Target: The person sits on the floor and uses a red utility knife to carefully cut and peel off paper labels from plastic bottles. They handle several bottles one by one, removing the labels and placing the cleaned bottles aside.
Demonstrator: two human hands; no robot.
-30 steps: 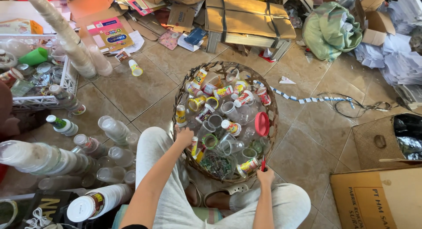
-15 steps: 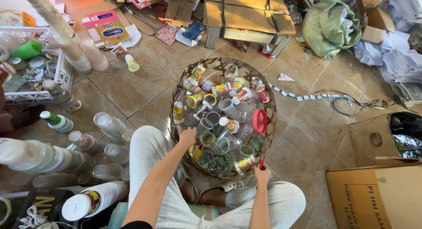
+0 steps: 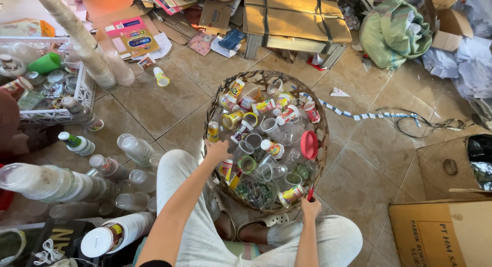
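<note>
Little change since a second ago: left hand (image 3: 218, 152) still reaches into the woven basket (image 3: 322, 129), fingers curled over clear plastic cups (image 3: 269, 127) at its near-left rim. Right hand (image 3: 310, 207) stays closed on a thin red tool (image 3: 309, 194) at the near rim. Cups glossy, thin-walled; floor tiled.

Head-worn view, steeply down, near wicker basket (image 3: 321, 124)
</note>
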